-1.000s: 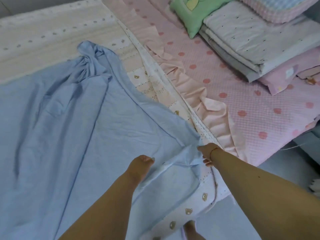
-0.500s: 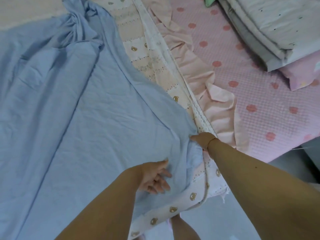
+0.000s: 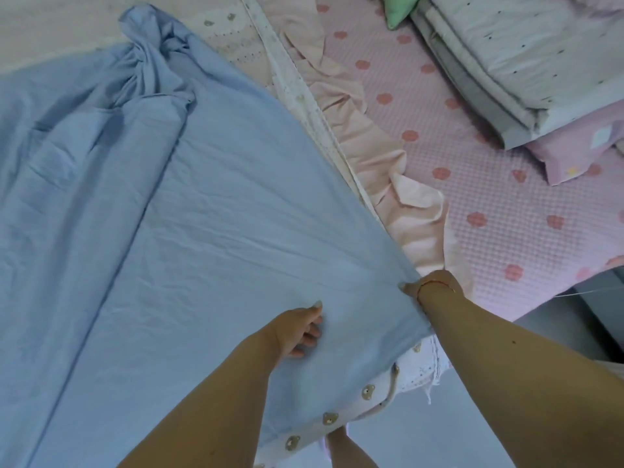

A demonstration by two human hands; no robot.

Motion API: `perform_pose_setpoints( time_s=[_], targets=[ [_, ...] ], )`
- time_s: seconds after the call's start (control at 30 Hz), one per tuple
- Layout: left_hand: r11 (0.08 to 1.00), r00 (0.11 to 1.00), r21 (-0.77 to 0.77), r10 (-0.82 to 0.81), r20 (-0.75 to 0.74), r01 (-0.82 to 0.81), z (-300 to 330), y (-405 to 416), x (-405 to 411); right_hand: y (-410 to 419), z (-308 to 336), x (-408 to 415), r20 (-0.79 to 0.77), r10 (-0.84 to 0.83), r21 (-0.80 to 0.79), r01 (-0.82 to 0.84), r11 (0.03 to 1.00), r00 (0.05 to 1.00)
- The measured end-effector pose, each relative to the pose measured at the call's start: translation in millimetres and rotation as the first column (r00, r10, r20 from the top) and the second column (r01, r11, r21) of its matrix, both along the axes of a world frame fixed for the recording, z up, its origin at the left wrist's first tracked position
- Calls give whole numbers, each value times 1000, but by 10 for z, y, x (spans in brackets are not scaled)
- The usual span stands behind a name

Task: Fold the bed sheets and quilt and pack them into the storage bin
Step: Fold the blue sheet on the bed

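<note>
Left hand: the person's left hand (image 3: pixel 299 329), lower centre of the frame, rests on the pale blue cotton bed sheet (image 3: pixel 189 231) with fingers loosely curled and holding nothing.
Right hand: the right hand (image 3: pixel 430 285), centre right, pinches the sheet's right edge; its fingers are hidden under the fabric.
Blue sheet: thin, creased, spread flat from the hands toward the upper left, where it bunches into a twisted knot.
White quilt: a white padded quilt with small bear prints and a frayed edge (image 3: pixel 388 396) lies under the sheet, showing at lower centre.
Pink cover: a pink checked bed cover with red dots and a peach ruffle (image 3: pixel 506 197), right.
Stack: folded white and grey bedding (image 3: pixel 506 62), upper right, with a green cushion corner (image 3: pixel 396 11) beside it.
</note>
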State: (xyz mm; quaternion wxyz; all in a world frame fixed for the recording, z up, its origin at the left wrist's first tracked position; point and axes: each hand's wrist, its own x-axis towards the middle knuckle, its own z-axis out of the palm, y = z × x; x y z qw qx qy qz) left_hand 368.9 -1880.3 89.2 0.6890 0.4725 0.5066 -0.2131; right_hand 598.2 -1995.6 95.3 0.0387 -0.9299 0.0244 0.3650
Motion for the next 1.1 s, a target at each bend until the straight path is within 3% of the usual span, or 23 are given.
perform_pose_setpoints(
  time_s=[0.2,0.3,0.37,0.43,0.53,0.87,1.03,1.1],
  targets=[
    [998,1000,56,6,15,-7,93,123,-80,216,88,-121,77,90,-72,-84,994,993],
    [995,999,86,48,15,-49,109,204,-184,363,164,-216,222,301,-176,-265,948,927],
    [990,995,101,93,23,-95,157,271,-258,535,141,-311,237,338,34,-356,934,911],
    [984,990,104,139,32,-142,208,354,-343,729,116,-475,151,343,277,-373,886,927],
    [970,976,112,211,52,-216,288,518,-505,1050,139,-772,41,323,467,-304,830,945],
    [860,886,214,453,98,-463,462,1128,-1290,1908,208,-1721,-13,447,564,-363,742,895],
    [699,863,556,501,69,-450,452,1388,-1932,2242,205,-2179,-44,496,555,-392,734,867],
    [631,836,624,545,65,-460,447,1522,-2245,2366,207,-2385,-57,517,546,-407,732,854]
  ],
)
